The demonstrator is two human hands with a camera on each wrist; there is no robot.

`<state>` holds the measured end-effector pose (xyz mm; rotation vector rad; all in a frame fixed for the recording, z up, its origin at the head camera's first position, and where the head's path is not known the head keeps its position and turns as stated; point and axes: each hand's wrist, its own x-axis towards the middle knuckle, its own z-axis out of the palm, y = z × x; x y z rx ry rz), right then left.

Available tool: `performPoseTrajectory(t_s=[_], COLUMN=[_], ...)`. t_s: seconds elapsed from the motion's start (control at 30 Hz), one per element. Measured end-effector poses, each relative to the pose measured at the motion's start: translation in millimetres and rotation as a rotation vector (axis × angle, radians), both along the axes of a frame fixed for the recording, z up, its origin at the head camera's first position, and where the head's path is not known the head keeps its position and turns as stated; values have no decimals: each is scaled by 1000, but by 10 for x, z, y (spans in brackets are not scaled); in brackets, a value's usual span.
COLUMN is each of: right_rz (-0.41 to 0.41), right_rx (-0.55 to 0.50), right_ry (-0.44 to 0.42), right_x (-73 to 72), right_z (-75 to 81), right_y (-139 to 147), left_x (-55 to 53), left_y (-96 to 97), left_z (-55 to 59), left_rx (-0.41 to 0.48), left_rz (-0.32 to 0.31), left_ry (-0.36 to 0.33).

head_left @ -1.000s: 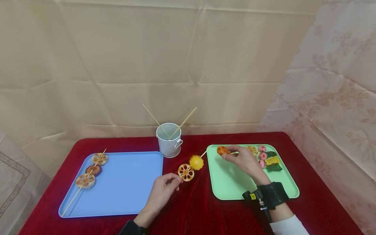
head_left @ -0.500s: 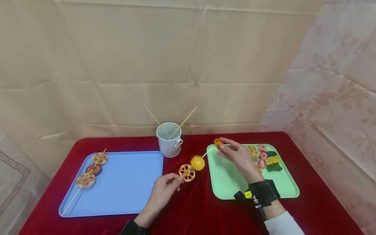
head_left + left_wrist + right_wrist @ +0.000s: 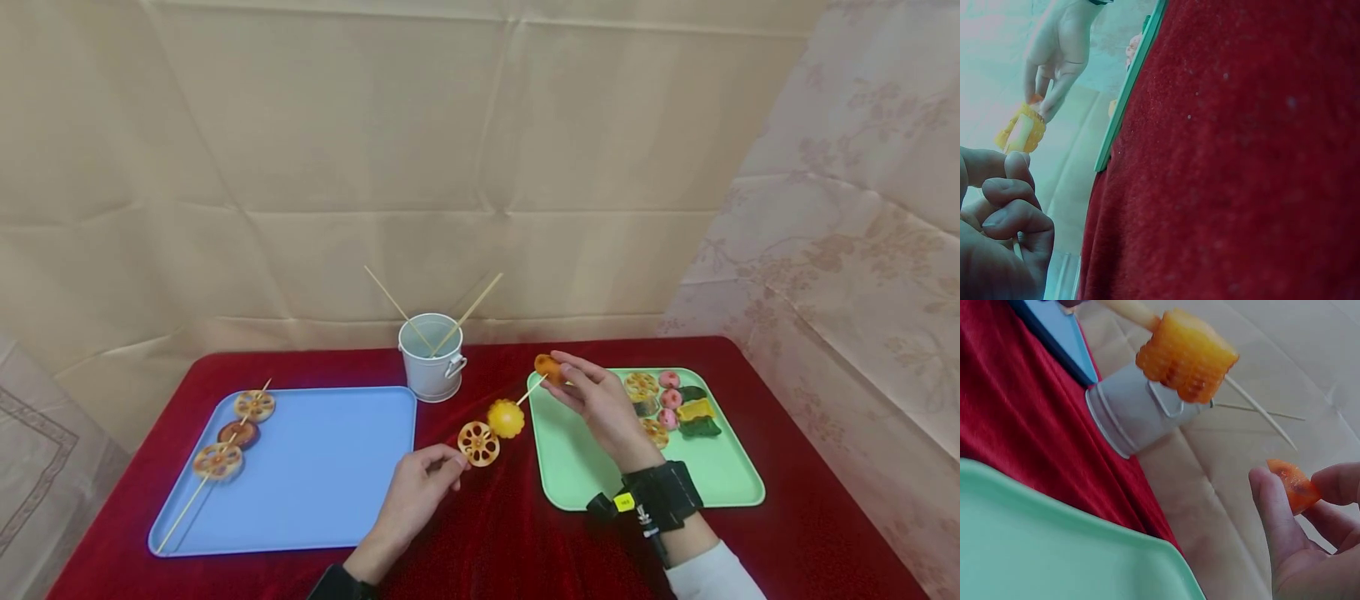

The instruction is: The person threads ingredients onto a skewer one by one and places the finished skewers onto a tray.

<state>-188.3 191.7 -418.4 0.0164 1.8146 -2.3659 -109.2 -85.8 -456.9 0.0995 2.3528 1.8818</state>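
Flanking frame centre were blue tray (image 3: 322,475) and green tray (image 3: 570,467). Left hand (image 3: 420,483) gripped corn skewer (image 3: 506,418), long axis toward upper right; right hand (image 3: 606,408) pinched orange piece (image 3: 548,368).

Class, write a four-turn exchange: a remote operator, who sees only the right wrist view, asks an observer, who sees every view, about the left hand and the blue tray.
Operator: I see the right hand pinching an orange piece, but the left hand is almost out of view. How does it hold its stick?
Observer: The left wrist view shows its fingers curled round it.
Operator: Only part of the blue tray shows here. What lies on it?
Observer: A second skewer, threaded with three pieces.
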Motion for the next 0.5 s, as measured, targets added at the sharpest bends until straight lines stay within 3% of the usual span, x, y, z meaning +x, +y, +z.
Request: performPoseTrajectory(t_s=[0.5], right_rz=[-24], right_rx=[-40], right_ry=[-40], right_x=[32], right_z=[51], right_y=[-75], left_x=[12], left_y=[4], left_z=[4], left_rx=[8], left_rz=[6], left_ry=[1])
